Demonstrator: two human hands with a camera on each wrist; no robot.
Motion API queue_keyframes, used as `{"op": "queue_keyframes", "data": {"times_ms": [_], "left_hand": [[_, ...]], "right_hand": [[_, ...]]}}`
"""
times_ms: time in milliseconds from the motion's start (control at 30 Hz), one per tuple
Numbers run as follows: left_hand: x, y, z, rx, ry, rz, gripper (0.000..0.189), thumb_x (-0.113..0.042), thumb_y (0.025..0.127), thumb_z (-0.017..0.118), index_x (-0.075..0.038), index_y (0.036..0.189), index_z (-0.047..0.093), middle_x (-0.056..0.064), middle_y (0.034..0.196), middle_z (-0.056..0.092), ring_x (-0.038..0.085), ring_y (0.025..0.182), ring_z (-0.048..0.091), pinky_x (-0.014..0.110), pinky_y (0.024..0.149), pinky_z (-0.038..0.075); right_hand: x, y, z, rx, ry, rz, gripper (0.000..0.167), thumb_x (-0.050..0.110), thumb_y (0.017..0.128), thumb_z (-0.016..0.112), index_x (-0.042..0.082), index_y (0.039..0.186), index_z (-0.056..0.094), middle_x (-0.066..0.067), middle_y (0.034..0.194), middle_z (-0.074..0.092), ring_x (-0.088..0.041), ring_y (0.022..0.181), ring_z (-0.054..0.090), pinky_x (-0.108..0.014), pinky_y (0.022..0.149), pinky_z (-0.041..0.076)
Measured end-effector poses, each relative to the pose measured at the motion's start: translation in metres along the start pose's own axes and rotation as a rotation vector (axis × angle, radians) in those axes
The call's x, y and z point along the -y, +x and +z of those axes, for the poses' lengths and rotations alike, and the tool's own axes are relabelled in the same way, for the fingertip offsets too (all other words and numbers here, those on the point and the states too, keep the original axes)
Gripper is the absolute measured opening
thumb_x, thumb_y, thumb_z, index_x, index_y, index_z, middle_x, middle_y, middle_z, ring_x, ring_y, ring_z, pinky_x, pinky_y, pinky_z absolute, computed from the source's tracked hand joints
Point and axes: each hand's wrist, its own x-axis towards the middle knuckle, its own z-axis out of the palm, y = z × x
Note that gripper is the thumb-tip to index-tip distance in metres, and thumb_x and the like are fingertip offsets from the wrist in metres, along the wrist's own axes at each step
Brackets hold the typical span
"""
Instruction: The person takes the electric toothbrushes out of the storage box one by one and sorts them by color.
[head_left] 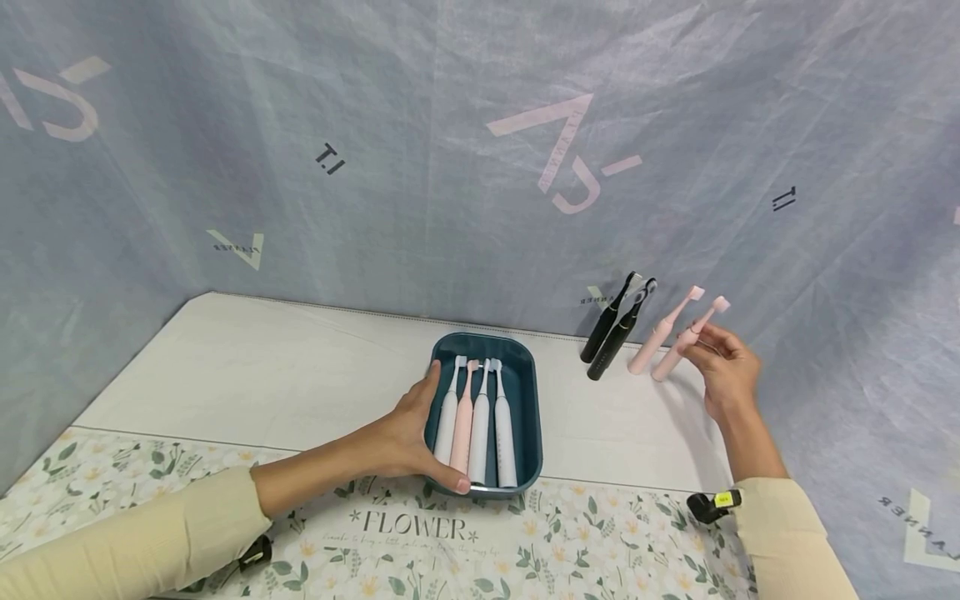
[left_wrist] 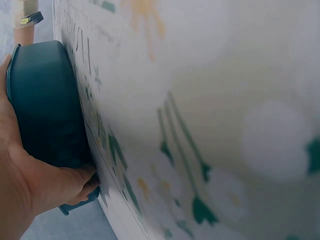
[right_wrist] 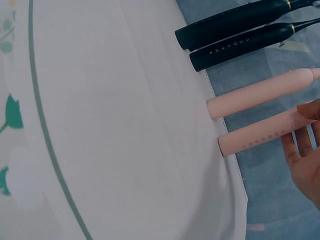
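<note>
Centrally, teal tray (head_left: 527, 429), white-and-floral tabletop (head_left: 592, 450), grey printed backdrop (head_left: 420, 192)

The bench (head_left: 285, 358) is covered in plain white towards the back and in a floral print (head_left: 592, 550) along the front, where "FLOWER" is lettered. A dark teal tray (head_left: 537, 417) is set near the middle. To its right, two black toothbrushes (head_left: 615, 343) and a pink toothbrush (head_left: 651, 346) are stood upright; beside them, another pink one (head_left: 670, 362) is pinched by the right hand (head_left: 726, 371).

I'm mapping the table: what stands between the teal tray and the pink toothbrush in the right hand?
The head view shows two black toothbrushes nearer the tray, then another pink toothbrush.
</note>
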Motion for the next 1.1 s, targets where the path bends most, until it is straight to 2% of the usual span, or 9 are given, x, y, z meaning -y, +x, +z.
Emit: {"op": "queue_keyframes", "data": {"times_ms": [233, 433, 600, 1100], "left_hand": [[0.0002, 0.0004, 0.0005, 0.001, -0.005, 0.01, 0.179, -0.054, 0.064, 0.111, -0.024, 0.18, -0.023, 0.026, 0.189, -0.005, 0.052, 0.176, 0.008, 0.076, 0.132, 0.03], [0.0, 0.0, 0.0008, 0.005, -0.007, -0.007, 0.18, -0.056, 0.063, 0.111, -0.027, 0.18, -0.022, 0.024, 0.19, -0.007, 0.051, 0.176, 0.006, 0.077, 0.133, 0.029], [0.0003, -0.0005, 0.0009, 0.008, -0.004, -0.015, 0.179, -0.057, 0.063, 0.111, -0.027, 0.181, -0.021, 0.024, 0.19, -0.006, 0.051, 0.176, 0.006, 0.076, 0.133, 0.03], [0.0011, 0.0008, 0.0011, 0.005, 0.001, -0.017, 0.18, -0.058, 0.062, 0.111, -0.03, 0.181, -0.02, 0.022, 0.19, -0.007, 0.049, 0.177, 0.005, 0.075, 0.133, 0.03]], "right_hand": [[-0.0009, 0.0041, -0.0007, -0.012, -0.009, 0.02, 0.048, -0.02, 0.09, 0.083, 0.009, 0.129, 0.082, 0.008, 0.103, 0.081, -0.006, 0.091, 0.079, -0.019, 0.08, 0.066], [-0.0022, 0.0056, 0.0001, -0.03, 0.011, 0.03, 0.046, -0.022, 0.09, 0.081, 0.014, 0.118, 0.084, 0.007, 0.101, 0.081, -0.006, 0.088, 0.079, -0.02, 0.078, 0.067], [-0.0051, 0.0064, 0.0009, -0.009, 0.043, 0.002, 0.047, -0.027, 0.09, 0.077, 0.014, 0.111, 0.085, 0.005, 0.097, 0.083, -0.007, 0.085, 0.081, -0.02, 0.077, 0.067], [-0.0079, 0.0063, -0.0053, -0.014, 0.011, 0.032, 0.05, -0.026, 0.091, 0.077, 0.019, 0.113, 0.082, 0.008, 0.097, 0.083, -0.005, 0.085, 0.081, -0.02, 0.076, 0.066]]}}
